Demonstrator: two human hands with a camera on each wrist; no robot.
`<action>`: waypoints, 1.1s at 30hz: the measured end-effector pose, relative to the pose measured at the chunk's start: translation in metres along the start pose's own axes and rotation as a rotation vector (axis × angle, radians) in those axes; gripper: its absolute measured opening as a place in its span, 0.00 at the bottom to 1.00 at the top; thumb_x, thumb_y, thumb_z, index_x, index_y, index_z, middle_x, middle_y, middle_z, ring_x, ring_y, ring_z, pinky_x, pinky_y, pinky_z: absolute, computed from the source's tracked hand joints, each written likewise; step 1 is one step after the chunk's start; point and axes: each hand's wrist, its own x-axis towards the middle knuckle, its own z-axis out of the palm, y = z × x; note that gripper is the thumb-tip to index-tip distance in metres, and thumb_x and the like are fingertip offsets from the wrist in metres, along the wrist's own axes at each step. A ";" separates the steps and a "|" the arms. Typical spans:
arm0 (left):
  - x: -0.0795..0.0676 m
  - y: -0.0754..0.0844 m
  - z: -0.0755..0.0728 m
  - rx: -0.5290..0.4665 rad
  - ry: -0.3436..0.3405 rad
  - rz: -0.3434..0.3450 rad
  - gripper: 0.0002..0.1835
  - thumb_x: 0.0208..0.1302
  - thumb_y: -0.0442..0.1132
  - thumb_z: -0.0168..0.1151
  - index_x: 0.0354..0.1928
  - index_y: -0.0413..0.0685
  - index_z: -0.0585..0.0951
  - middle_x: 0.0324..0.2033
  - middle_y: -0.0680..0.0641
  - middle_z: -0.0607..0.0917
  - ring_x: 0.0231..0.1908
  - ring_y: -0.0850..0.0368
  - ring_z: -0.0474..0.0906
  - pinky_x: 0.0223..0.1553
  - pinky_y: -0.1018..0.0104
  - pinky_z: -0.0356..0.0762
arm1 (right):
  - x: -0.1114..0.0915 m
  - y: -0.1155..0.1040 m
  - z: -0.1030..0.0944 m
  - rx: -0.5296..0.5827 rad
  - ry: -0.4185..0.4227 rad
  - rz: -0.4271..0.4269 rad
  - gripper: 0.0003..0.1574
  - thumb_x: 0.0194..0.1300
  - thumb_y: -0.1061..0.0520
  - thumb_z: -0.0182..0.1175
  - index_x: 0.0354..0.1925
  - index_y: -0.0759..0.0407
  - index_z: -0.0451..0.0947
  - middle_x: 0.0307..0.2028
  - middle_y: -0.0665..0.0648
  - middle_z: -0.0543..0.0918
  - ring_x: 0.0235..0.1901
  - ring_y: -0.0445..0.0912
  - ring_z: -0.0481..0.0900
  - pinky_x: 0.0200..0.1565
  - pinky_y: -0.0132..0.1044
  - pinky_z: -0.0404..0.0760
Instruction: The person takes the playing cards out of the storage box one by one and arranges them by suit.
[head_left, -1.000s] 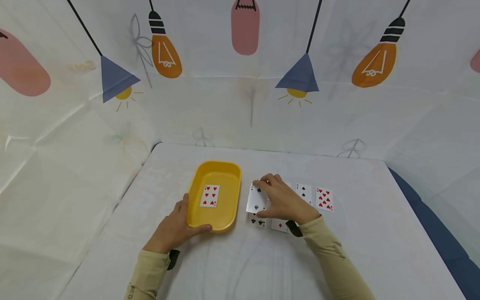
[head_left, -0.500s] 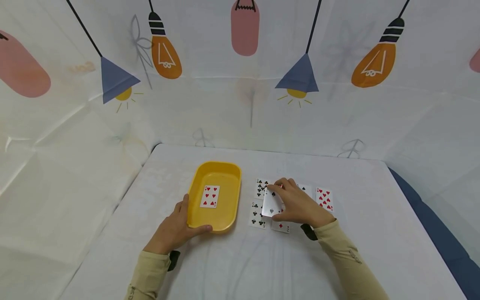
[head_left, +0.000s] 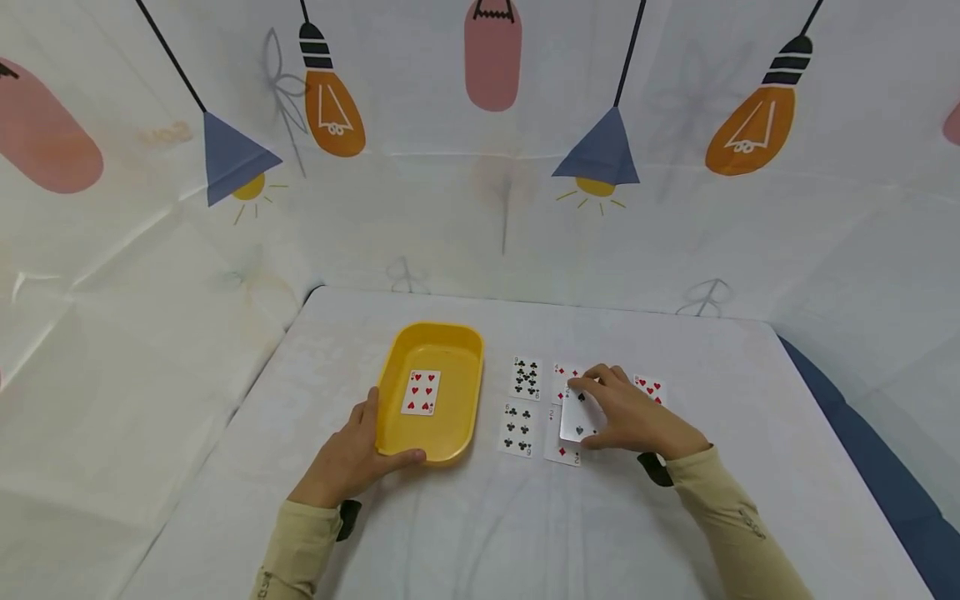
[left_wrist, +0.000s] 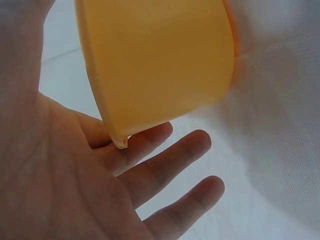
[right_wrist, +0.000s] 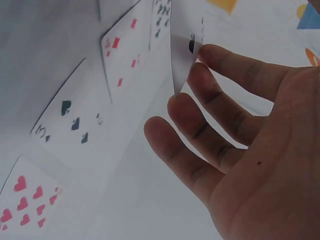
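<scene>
My left hand (head_left: 348, 458) rests against the near left corner of a yellow tray (head_left: 470, 400), thumb along its front edge. In the left wrist view its fingers are fairly straight beside the tray wall (left_wrist: 160, 60). A six of hearts (head_left: 420, 392) lies face up in the tray. My right hand (head_left: 637, 421) pinches a spade playing card (head_left: 579, 417) between thumb and fingertips, raised and tilted above the laid-out cards. Partly covered below it is a two of diamonds (head_left: 562, 452). A four of diamonds (right_wrist: 120, 50) lies beside it in the right wrist view.
Left of the held card lie a nine of clubs (head_left: 527, 378) and a six of clubs (head_left: 517, 429). A three of spades (right_wrist: 75, 120) and a hearts card (right_wrist: 27, 205) lie toward the right. White cloth (head_left: 465, 533) covers the table; a patterned sheet (head_left: 420, 217) hangs behind.
My right hand has moved rightward with the spade card, from over the clubs cards to over the diamonds cards, uncovering the clubs. My left hand and the tray stay put.
</scene>
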 end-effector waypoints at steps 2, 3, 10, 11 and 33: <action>0.000 0.001 0.000 0.002 -0.001 0.003 0.74 0.49 0.77 0.67 0.79 0.33 0.41 0.71 0.28 0.63 0.51 0.33 0.78 0.56 0.38 0.75 | -0.005 0.003 0.000 -0.004 -0.005 0.009 0.51 0.44 0.49 0.83 0.65 0.57 0.74 0.57 0.58 0.72 0.56 0.54 0.67 0.53 0.50 0.78; 0.000 0.001 -0.001 0.002 -0.001 0.004 0.74 0.49 0.77 0.67 0.79 0.33 0.41 0.70 0.28 0.63 0.51 0.33 0.78 0.56 0.38 0.75 | -0.007 0.004 0.001 -0.007 -0.006 0.010 0.51 0.44 0.49 0.83 0.65 0.57 0.74 0.57 0.58 0.72 0.56 0.54 0.67 0.52 0.50 0.78; 0.000 0.001 -0.001 0.004 -0.003 0.002 0.74 0.49 0.77 0.67 0.79 0.33 0.41 0.70 0.28 0.63 0.51 0.32 0.78 0.56 0.38 0.75 | -0.021 0.010 0.002 -0.001 -0.013 0.033 0.50 0.43 0.51 0.83 0.64 0.57 0.75 0.55 0.57 0.73 0.58 0.55 0.69 0.56 0.53 0.77; 0.000 0.001 -0.001 0.004 -0.003 0.002 0.74 0.49 0.77 0.67 0.79 0.33 0.41 0.70 0.28 0.63 0.51 0.32 0.78 0.56 0.38 0.75 | -0.023 0.011 0.002 0.004 -0.016 0.037 0.50 0.42 0.51 0.83 0.63 0.58 0.76 0.55 0.57 0.73 0.59 0.57 0.69 0.59 0.56 0.75; 0.000 0.000 0.000 0.001 0.004 0.003 0.74 0.49 0.77 0.68 0.79 0.34 0.41 0.70 0.28 0.63 0.51 0.32 0.78 0.56 0.38 0.75 | -0.047 0.035 0.015 -0.008 -0.066 0.066 0.52 0.41 0.48 0.84 0.63 0.61 0.76 0.53 0.57 0.73 0.55 0.55 0.72 0.53 0.53 0.79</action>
